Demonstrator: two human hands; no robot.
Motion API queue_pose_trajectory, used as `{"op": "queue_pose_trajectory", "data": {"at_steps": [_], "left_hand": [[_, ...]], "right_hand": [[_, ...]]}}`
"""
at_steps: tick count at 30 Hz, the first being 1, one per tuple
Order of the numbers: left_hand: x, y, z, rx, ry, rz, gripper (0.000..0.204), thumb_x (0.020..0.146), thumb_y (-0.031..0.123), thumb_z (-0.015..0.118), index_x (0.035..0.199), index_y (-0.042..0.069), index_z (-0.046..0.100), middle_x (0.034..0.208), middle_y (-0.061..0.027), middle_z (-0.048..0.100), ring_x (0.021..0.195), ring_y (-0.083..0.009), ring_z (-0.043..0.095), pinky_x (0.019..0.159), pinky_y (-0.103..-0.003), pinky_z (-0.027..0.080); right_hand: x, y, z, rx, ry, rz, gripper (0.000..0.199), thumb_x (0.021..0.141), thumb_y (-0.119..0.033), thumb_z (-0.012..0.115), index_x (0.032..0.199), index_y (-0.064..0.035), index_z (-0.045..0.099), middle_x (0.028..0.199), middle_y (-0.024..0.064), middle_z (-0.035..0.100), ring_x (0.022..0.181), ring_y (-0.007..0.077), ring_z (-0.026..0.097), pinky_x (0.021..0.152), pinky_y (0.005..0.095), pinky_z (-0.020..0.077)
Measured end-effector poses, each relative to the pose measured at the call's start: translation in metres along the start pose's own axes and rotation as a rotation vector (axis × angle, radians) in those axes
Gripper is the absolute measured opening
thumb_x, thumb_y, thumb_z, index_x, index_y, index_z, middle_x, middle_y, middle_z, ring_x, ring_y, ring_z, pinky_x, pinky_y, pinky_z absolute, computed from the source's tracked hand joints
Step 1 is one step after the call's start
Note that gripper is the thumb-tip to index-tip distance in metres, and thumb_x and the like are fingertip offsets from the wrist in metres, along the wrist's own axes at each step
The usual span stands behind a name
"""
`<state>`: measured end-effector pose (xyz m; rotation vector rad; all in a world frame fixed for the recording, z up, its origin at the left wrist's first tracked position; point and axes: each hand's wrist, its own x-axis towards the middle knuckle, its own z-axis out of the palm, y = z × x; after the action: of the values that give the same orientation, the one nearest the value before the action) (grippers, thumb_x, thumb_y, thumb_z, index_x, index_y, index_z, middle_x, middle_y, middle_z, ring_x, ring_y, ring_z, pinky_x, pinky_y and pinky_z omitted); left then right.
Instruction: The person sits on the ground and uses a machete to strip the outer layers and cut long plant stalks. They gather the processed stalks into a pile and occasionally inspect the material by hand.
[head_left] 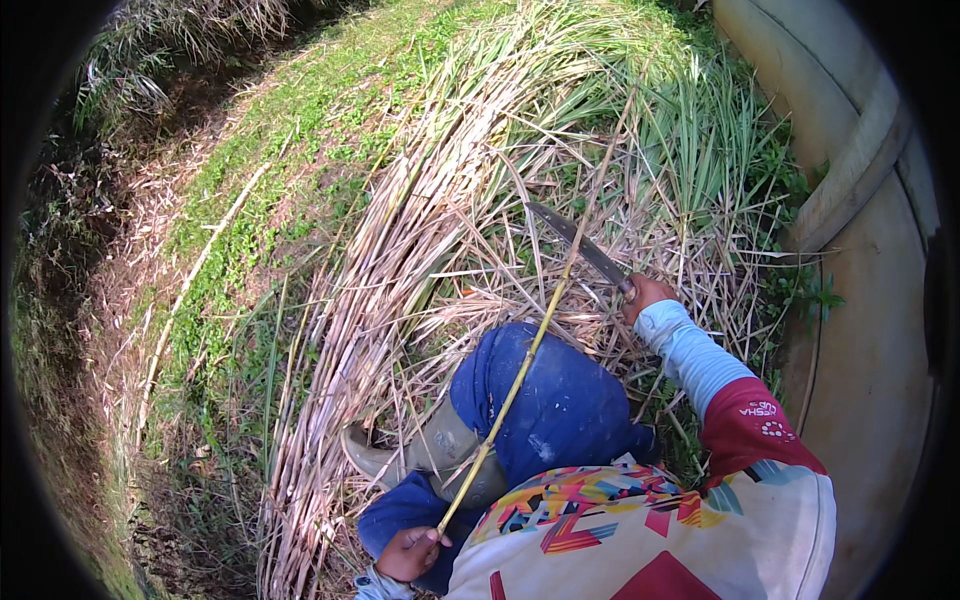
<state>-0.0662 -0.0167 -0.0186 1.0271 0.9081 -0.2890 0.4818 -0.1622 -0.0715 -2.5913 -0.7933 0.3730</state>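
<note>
My left hand (408, 553), low in the view, is closed around the lower end of a long yellowish cane stalk (520, 370). The stalk slants up and to the right across my bent knee in blue trousers, and its thinner, drier top reaches toward the leaves beyond. My right hand (650, 296) grips the handle of a machete (590, 250). Its dark blade points up and to the left and meets the stalk's line; whether it touches the stalk I cannot tell.
To the left lies a long pile of cut cane stalks (350, 330) with dry leaves. Green leafy tops (700, 150) spread at the far right. A pale curved wall (870, 330) with a beam (855, 175) stands close on my right. A single stalk (200, 265) lies on the grass.
</note>
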Motion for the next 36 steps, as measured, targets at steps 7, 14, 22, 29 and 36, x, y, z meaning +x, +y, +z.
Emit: {"op": "queue_pose_trajectory", "data": {"at_steps": [7,14,22,29,36], "left_hand": [[0.001,-0.006,-0.002,0.152,0.110,0.068,0.032,0.106,0.026,0.048,0.101,-0.002,0.063,0.059,0.0015,0.046,0.051,-0.0069,0.039,0.048,-0.026,0.032],[-0.038,-0.010,0.017,0.898,0.511,0.451,0.025,0.099,0.022,0.056,0.101,0.001,0.071,0.091,-0.0178,0.072,0.079,-0.0335,0.069,0.072,-0.041,0.053],[-0.050,-0.032,-0.006,0.942,0.474,0.319,0.026,0.097,0.022,0.058,0.110,0.001,0.067,0.086,-0.0177,0.070,0.078,-0.0314,0.068,0.071,-0.040,0.054],[0.068,0.106,0.051,0.934,0.329,0.436,0.042,0.097,0.027,0.062,0.126,-0.002,0.057,0.097,-0.0167,0.072,0.087,-0.0264,0.071,0.077,-0.035,0.055],[0.174,0.110,0.059,0.239,-0.061,0.132,0.033,0.104,0.030,0.049,0.108,0.001,0.063,0.076,-0.0065,0.068,0.068,-0.0138,0.063,0.062,-0.028,0.049]], "right_hand": [[-0.025,-0.008,0.004,-0.252,-0.261,-0.685,0.042,0.081,-0.019,0.066,0.122,-0.0103,0.061,0.101,0.0198,0.067,0.095,0.0390,0.066,0.087,0.0474,0.0524],[0.013,-0.018,-0.017,-0.138,-0.070,0.078,0.044,0.078,-0.021,0.072,0.120,-0.0102,0.062,0.106,0.0195,0.068,0.100,0.0382,0.066,0.091,0.0456,0.0525],[-0.042,-0.008,0.027,-0.126,-0.097,-0.519,0.037,0.078,-0.018,0.065,0.114,-0.0098,0.063,0.103,0.0172,0.068,0.095,0.0385,0.066,0.084,0.0461,0.0535],[-0.044,-0.019,0.035,-0.039,-0.077,-0.501,0.029,0.082,-0.020,0.062,0.109,-0.0075,0.064,0.101,0.0191,0.068,0.097,0.0399,0.065,0.087,0.0479,0.0516],[-0.046,-0.026,0.018,-0.013,-0.146,-0.473,0.026,0.084,-0.023,0.062,0.105,-0.0084,0.064,0.100,0.0189,0.069,0.099,0.0404,0.065,0.087,0.0487,0.0512]]}}
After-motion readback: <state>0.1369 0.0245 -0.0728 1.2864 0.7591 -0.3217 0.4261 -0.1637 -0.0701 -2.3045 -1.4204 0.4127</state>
